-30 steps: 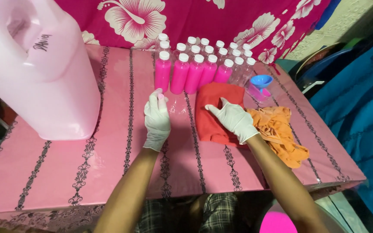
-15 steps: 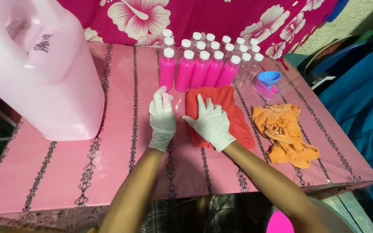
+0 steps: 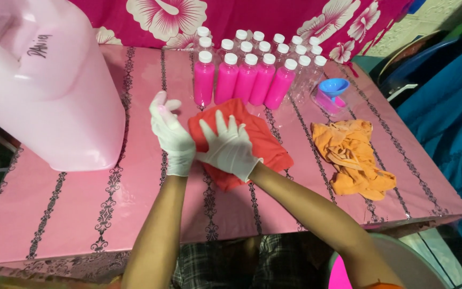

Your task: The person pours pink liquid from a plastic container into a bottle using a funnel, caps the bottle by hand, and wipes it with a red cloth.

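Both gloved hands have slid left since the earlier frame, dragging the red cloth (image 3: 241, 140) along the pink table (image 3: 81, 214). At nine o'clock sits the big pale jug (image 3: 44, 91), smooth hard plastic with rounded corners. The left hand (image 3: 171, 134) lies flat and open beside the cloth's left edge, holding nothing. The right hand (image 3: 230, 147) presses down on the soft, wrinkly cloth with fingers spread wide (no pinch, just a push). At twelve o'clock stand the pink bottles (image 3: 241, 77), shiny with white caps; a bump from the cloth could tip them, I think. At three o'clock lie the crumpled orange rag (image 3: 351, 155) and the blue funnel (image 3: 333, 86).
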